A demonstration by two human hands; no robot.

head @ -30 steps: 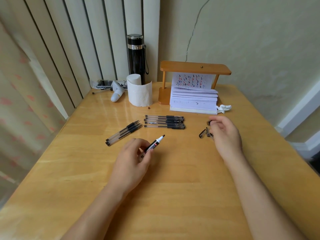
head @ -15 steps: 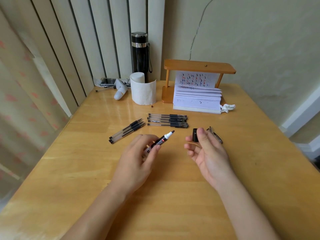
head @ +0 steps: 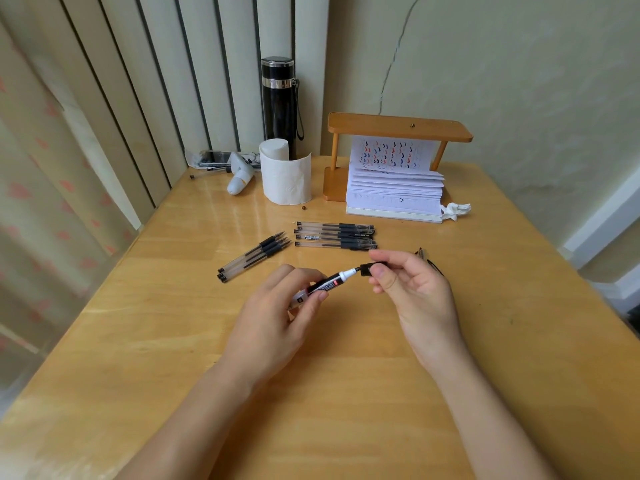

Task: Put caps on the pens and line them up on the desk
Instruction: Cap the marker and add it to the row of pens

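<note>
My left hand (head: 277, 313) grips a black marker pen (head: 329, 284) by its barrel, with the white tip pointing up and right. My right hand (head: 412, 292) pinches a black cap (head: 369, 269) whose mouth meets the marker's tip. Beyond my hands, capped clear pens (head: 335, 235) lie side by side in a neat row. To their left lie three uncapped pens (head: 254, 257), slanted, tips toward the back. Loose caps (head: 429, 259) peek out on the desk behind my right hand, partly hidden by it.
At the back of the wooden desk (head: 173, 341) stand a black flask (head: 280, 105), a toilet roll (head: 285, 176), a wooden stand (head: 398, 128) over a paper stack (head: 394, 195), a crumpled tissue (head: 456, 210) and a small white device (head: 240, 177). The wall is close behind.
My right hand left the loose caps at the right with a black cap and carried it left to the marker's tip. The left hand raised the marker slightly.
</note>
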